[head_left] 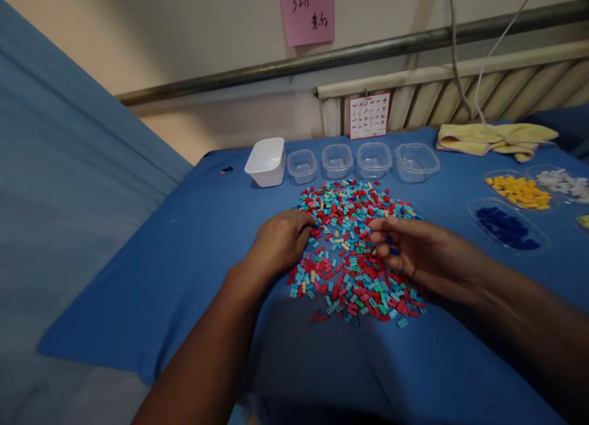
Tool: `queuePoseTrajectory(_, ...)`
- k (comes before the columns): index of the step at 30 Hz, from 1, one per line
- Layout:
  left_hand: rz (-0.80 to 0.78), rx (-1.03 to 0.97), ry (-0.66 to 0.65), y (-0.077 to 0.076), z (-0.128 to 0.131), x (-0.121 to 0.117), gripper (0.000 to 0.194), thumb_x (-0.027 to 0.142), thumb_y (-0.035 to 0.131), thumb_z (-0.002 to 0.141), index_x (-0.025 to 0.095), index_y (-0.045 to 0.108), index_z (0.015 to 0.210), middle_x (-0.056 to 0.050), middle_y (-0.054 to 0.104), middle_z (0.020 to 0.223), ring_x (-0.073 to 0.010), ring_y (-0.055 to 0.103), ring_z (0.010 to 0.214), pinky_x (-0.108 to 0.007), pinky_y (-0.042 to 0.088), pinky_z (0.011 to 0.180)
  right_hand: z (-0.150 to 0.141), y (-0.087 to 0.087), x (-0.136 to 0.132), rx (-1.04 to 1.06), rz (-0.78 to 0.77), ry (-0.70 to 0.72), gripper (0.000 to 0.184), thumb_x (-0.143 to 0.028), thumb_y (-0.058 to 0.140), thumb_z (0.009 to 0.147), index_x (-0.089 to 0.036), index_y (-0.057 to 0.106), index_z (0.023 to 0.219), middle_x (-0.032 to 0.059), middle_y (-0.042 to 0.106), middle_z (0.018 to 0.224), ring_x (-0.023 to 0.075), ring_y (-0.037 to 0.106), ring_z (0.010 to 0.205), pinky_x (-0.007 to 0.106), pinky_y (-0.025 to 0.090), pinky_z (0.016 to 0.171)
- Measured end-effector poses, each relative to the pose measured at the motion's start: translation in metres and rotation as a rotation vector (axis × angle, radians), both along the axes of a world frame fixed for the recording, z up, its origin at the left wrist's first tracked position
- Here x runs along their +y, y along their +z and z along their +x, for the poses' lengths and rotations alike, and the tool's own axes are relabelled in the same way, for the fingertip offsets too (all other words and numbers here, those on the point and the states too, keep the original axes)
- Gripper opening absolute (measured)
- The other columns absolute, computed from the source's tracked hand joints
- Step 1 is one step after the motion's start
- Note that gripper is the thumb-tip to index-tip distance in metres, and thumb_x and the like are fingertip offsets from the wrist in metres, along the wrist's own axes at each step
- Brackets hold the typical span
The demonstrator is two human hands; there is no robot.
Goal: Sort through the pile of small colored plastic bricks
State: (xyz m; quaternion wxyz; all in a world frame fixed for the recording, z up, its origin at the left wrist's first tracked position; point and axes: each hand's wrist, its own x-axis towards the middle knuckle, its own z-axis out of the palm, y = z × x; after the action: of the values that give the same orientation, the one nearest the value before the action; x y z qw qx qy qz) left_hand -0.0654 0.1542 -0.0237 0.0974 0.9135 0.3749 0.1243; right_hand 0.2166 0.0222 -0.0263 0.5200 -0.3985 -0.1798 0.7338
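A spread-out pile of small toy building bricks (pixel 352 262), mostly red and light blue with some green and cream, lies on the blue cloth. At its left edge my left hand (pixel 281 240) rests palm down, fingers curled together. Its fingertips touch the bricks, and what they pinch, if anything, is hidden. Over the pile's right side, my right hand (pixel 421 253) is turned sideways with its fingers curled in. Dark blue bricks (pixel 394 251) show between its fingers and palm.
Behind the pile stand a white tub (pixel 267 161) and several clear plastic tubs (pixel 337 161). To the right are trays of dark blue bricks (pixel 506 227), yellow bricks (pixel 519 192) and white bricks (pixel 564 184). A yellow cloth (pixel 494 138) lies near the radiator (pixel 427 97).
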Motion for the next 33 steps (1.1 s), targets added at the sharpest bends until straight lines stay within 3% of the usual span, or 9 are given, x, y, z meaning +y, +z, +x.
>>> queuePoseTrajectory(3,-0.064,0.112,0.097,0.008,0.001,-0.006,0.025,0.02,0.06,0.103,0.025,0.079,0.118,-0.002,0.079,0.116,-0.0268,0.073,0.102,-0.041,0.049,0.081,0.004,0.004,0.001,0.013,0.001,0.009,0.027,-0.043,0.09,0.09,-0.019,0.082,0.1,0.0001,0.068,0.084,0.0079,0.056,0.061,0.016,0.044,0.044)
queuePoseTrajectory(8,0.053,0.122,0.043,0.005,0.011,-0.008,0.021,0.027,0.061,0.108,0.025,0.081,0.114,-0.004,0.074,0.107,-0.0264,0.069,0.102,-0.041,0.048,0.083,0.005,0.005,-0.001,-0.029,0.012,0.042,0.031,-0.048,0.09,0.089,-0.019,0.081,0.095,-0.0045,0.052,0.069,0.0047,0.038,0.05,0.016,0.027,0.038)
queuePoseTrajectory(15,0.041,0.232,0.026,0.014,0.029,-0.009,0.028,0.024,0.06,0.107,0.025,0.081,0.126,-0.007,0.07,0.108,-0.0279,0.067,0.104,-0.042,0.048,0.084,0.001,0.0,-0.004,-0.119,0.042,0.058,0.035,-0.053,0.085,0.094,-0.018,0.081,0.1,-0.0053,0.048,0.069,0.0049,0.033,0.051,0.017,0.025,0.04)
queuePoseTrajectory(23,0.021,0.228,0.107,0.012,0.037,-0.006,0.021,0.027,0.056,0.11,0.02,0.075,0.107,-0.008,0.072,0.11,-0.0287,0.068,0.102,-0.042,0.044,0.077,0.0,0.001,-0.003,-0.111,0.063,0.096,0.035,-0.051,0.087,0.092,-0.018,0.081,0.103,-0.0022,0.057,0.075,0.0057,0.039,0.052,0.017,0.028,0.039)
queuePoseTrajectory(25,0.05,0.113,0.092,0.012,0.039,-0.01,0.019,0.027,0.056,0.11,0.018,0.071,0.102,-0.008,0.071,0.106,-0.0268,0.066,0.095,-0.041,0.043,0.075,-0.002,0.002,-0.003,-0.114,0.077,0.088,0.036,-0.05,0.087,0.092,-0.017,0.081,0.105,0.0008,0.064,0.082,0.0066,0.044,0.057,0.016,0.031,0.04)
queuePoseTrajectory(27,0.046,-0.136,0.011,0.016,0.044,-0.02,0.016,0.026,0.057,0.11,0.018,0.069,0.102,-0.007,0.07,0.103,-0.0233,0.064,0.092,-0.04,0.045,0.078,-0.006,0.002,-0.004,-0.097,0.062,0.094,0.036,-0.05,0.087,0.093,-0.017,0.081,0.107,0.0044,0.069,0.09,0.0084,0.052,0.063,0.015,0.035,0.042)
queuePoseTrajectory(29,0.009,-0.374,-0.178,0.022,0.053,-0.035,0.014,0.025,0.058,0.112,0.019,0.068,0.106,-0.006,0.07,0.104,-0.0206,0.065,0.096,-0.038,0.05,0.086,-0.012,0.002,-0.005,-0.05,0.029,0.126,0.038,-0.054,0.085,0.094,-0.017,0.08,0.105,0.0065,0.072,0.093,0.0104,0.059,0.068,0.014,0.038,0.043)
queuePoseTrajectory(31,-0.026,-0.459,-0.374,0.026,0.061,-0.047,0.013,0.024,0.057,0.113,0.019,0.069,0.115,-0.007,0.072,0.113,-0.0202,0.066,0.107,-0.038,0.054,0.097,-0.015,0.001,-0.004,0.004,0.015,0.142,0.039,-0.056,0.083,0.095,-0.018,0.078,0.1,0.0063,0.071,0.09,0.0115,0.061,0.069,0.014,0.039,0.043)
queuePoseTrajectory(33,-0.018,-0.472,-0.43,0.024,0.067,-0.052,0.017,0.021,0.056,0.114,0.019,0.069,0.125,-0.008,0.073,0.123,-0.0201,0.066,0.118,-0.039,0.054,0.105,-0.014,0.001,-0.003,0.033,0.011,0.116,0.037,-0.055,0.082,0.096,-0.018,0.077,0.097,0.0053,0.069,0.087,0.0106,0.059,0.066,0.014,0.038,0.041)
